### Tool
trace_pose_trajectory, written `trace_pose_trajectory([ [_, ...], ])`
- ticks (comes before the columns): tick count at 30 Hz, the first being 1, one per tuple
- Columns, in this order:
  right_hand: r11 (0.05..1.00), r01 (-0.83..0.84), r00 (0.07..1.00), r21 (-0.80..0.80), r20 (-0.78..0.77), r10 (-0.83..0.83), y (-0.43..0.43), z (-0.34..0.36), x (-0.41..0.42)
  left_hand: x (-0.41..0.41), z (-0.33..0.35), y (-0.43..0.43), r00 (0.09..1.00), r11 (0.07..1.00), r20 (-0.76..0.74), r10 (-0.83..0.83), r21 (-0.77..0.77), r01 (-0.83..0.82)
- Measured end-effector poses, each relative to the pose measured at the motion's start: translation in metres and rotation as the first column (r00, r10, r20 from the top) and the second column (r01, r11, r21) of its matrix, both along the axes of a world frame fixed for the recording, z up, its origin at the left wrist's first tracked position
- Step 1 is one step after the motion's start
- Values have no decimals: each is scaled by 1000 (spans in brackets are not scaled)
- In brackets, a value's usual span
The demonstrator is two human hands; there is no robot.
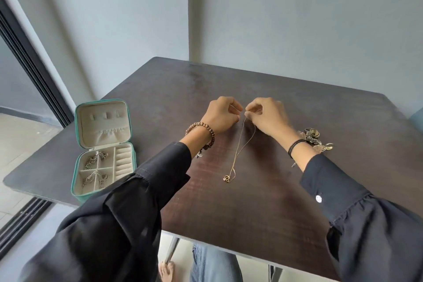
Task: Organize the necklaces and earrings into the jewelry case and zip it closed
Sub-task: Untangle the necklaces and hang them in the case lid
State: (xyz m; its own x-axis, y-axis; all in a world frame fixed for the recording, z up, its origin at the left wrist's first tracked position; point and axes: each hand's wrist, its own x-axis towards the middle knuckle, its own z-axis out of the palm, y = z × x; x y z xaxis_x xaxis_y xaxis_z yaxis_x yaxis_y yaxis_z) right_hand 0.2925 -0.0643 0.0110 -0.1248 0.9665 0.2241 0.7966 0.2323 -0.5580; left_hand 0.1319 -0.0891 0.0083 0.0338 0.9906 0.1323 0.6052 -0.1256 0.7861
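A thin gold necklace [238,153] with a small ring pendant [226,178] stretches across the middle of the dark table. My left hand [220,113] and my right hand [266,117] meet at its far end, and both pinch the chain near the clasp. The teal jewelry case [104,149] stands open at the table's left edge, its lid upright. Silver chains [95,159] lie in two of its left compartments. A pile of earrings and other jewelry [317,139] sits just behind my right wrist.
The dark wooden table [263,201] stands in a corner against grey walls. A sliding door frame [34,71] runs along the left. The case overhangs close to the table's left front edge. My knees and a bare foot show below the near edge.
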Motion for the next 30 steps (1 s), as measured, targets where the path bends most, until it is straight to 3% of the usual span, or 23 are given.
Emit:
trace_pose_trajectory([
  [18, 972, -222, 969, 76, -92, 228, -99, 33, -79, -81, 17, -113, 984, 982, 68, 167, 82, -173],
  [30, 888, -452, 876, 91, -144, 460, -159, 39, -173, -187, 23, -208, 926, 922, 97, 365, 103, -374],
])
